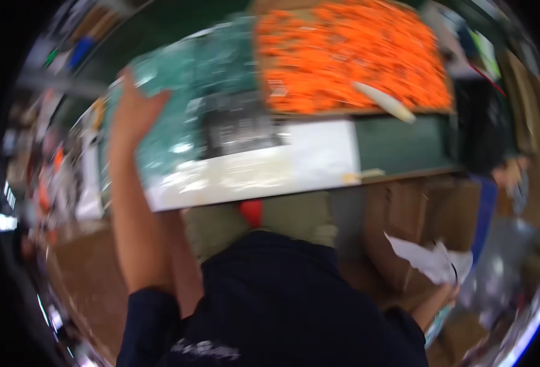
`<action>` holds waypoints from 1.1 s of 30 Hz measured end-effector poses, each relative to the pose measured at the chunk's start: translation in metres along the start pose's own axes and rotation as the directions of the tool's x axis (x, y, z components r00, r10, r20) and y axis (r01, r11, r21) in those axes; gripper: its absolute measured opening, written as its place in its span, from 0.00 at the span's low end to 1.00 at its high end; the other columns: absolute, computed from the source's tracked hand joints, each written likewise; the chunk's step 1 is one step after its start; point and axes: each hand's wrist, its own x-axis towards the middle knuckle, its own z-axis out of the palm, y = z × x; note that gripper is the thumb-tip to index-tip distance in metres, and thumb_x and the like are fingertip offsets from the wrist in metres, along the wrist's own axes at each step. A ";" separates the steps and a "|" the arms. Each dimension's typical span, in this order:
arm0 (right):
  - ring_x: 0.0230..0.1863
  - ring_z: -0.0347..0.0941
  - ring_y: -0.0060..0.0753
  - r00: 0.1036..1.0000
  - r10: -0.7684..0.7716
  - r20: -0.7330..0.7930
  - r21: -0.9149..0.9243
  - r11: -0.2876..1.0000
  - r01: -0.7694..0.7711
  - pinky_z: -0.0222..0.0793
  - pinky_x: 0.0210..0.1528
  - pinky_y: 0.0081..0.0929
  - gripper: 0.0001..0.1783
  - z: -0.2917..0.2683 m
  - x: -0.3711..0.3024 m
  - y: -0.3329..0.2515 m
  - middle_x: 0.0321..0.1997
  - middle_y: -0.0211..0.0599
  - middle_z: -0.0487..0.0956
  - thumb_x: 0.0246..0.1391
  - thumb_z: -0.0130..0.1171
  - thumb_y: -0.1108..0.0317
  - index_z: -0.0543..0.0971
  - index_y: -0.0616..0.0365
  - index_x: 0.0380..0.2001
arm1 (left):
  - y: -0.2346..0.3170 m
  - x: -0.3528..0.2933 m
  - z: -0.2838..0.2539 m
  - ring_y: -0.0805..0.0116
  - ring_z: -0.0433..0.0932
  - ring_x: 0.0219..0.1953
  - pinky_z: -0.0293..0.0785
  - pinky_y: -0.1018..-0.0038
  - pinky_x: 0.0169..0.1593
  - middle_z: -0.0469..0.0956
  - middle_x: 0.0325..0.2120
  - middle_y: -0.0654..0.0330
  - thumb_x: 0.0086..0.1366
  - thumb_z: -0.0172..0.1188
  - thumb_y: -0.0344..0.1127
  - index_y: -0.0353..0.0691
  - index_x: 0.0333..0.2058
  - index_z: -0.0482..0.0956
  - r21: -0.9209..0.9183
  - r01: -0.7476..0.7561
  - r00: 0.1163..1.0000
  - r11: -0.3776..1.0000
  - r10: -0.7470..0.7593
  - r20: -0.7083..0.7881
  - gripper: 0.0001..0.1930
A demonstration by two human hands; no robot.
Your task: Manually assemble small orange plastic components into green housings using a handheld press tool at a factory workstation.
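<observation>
A crumpled white sheet [434, 260] is at the person's right, off the tabletop's [404, 144] near edge. Its long axis slants, the pointed end toward the upper left. The right hand [448, 293] grasps its lower end between the fingers. The left hand's [136, 113] fingers are spread from the thumb, over clear plastic [181, 122]; I cannot tell whether they touch it.

I count two hands [138, 112] [448, 293], one worktop [404, 144], one pale tool [383, 101], one crumpled sheet [434, 263], one box [270, 7] of countless orange pieces [355, 55].
</observation>
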 end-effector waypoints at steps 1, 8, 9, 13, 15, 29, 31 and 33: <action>0.56 0.71 0.44 0.995 0.008 -0.099 -0.048 0.999 -0.013 0.69 0.57 0.37 0.25 -0.022 0.042 -0.024 0.58 0.50 0.75 0.63 0.53 0.57 0.69 0.58 0.58 | 0.034 -0.002 -0.015 0.48 0.78 0.53 0.74 0.60 0.56 0.72 0.58 0.41 0.60 0.66 0.44 0.36 0.70 0.57 -0.027 0.086 0.980 0.996 -0.080 0.182 0.43; 0.67 0.64 0.49 0.933 0.120 -0.340 -0.358 0.901 -0.246 0.64 0.65 0.41 0.35 0.042 0.060 0.007 0.67 0.52 0.69 0.61 0.54 0.55 0.61 0.56 0.68 | -0.040 0.009 -0.008 0.43 0.68 0.65 0.66 0.59 0.65 0.66 0.65 0.39 0.67 0.61 0.60 0.31 0.69 0.57 0.205 0.110 0.976 0.973 -0.144 0.164 0.46; 0.68 0.64 0.50 0.927 0.128 -0.354 -0.394 0.878 -0.271 0.63 0.66 0.41 0.36 0.036 0.077 -0.010 0.68 0.53 0.69 0.61 0.54 0.55 0.60 0.55 0.69 | -0.055 0.019 0.010 0.43 0.67 0.65 0.66 0.58 0.65 0.65 0.65 0.39 0.67 0.61 0.60 0.32 0.70 0.57 0.210 0.040 0.991 0.977 -0.065 0.114 0.45; 0.74 0.60 0.53 0.948 0.167 -0.271 -0.573 0.764 -0.298 0.61 0.71 0.43 0.43 0.133 0.100 -0.014 0.73 0.54 0.65 0.60 0.54 0.54 0.55 0.54 0.74 | -0.062 0.014 0.011 0.43 0.67 0.66 0.63 0.59 0.68 0.65 0.65 0.39 0.67 0.60 0.62 0.32 0.70 0.56 0.255 -0.115 0.987 0.960 0.082 0.137 0.46; 0.62 0.73 0.49 0.855 -0.039 -0.516 -0.127 0.991 -0.032 0.67 0.64 0.36 0.30 0.142 0.099 -0.025 0.61 0.51 0.77 0.62 0.54 0.53 0.73 0.55 0.64 | -0.033 0.006 0.000 0.44 0.67 0.65 0.62 0.59 0.69 0.67 0.64 0.40 0.68 0.60 0.60 0.32 0.69 0.58 0.245 -0.089 0.992 0.965 0.064 0.111 0.44; 0.29 0.69 0.19 0.731 -0.256 0.633 0.107 0.964 0.245 0.67 0.35 0.17 0.09 0.331 -0.136 -0.200 0.32 0.28 0.79 0.63 0.59 0.68 0.84 0.58 0.42 | 0.024 -0.059 -0.021 0.45 0.74 0.51 0.72 0.58 0.55 0.73 0.52 0.43 0.66 0.63 0.42 0.44 0.63 0.70 0.118 -0.008 0.998 0.993 0.000 0.064 0.28; 0.30 0.70 0.19 0.634 -0.418 0.651 0.103 0.876 0.472 0.68 0.36 0.18 0.11 0.361 -0.150 -0.238 0.32 0.28 0.79 0.62 0.58 0.72 0.83 0.59 0.47 | 0.007 -0.067 -0.016 0.48 0.75 0.49 0.73 0.59 0.53 0.73 0.51 0.45 0.65 0.64 0.39 0.46 0.63 0.70 0.145 -0.089 0.994 0.985 0.079 0.074 0.28; 0.28 0.69 0.21 0.657 -0.626 0.420 0.339 0.780 0.526 0.68 0.31 0.19 0.14 0.386 -0.166 -0.280 0.35 0.33 0.78 0.62 0.57 0.74 0.79 0.60 0.51 | 0.013 -0.067 -0.013 0.48 0.76 0.48 0.73 0.60 0.52 0.73 0.51 0.46 0.64 0.64 0.37 0.47 0.63 0.70 0.076 -0.085 0.994 0.993 0.080 0.073 0.28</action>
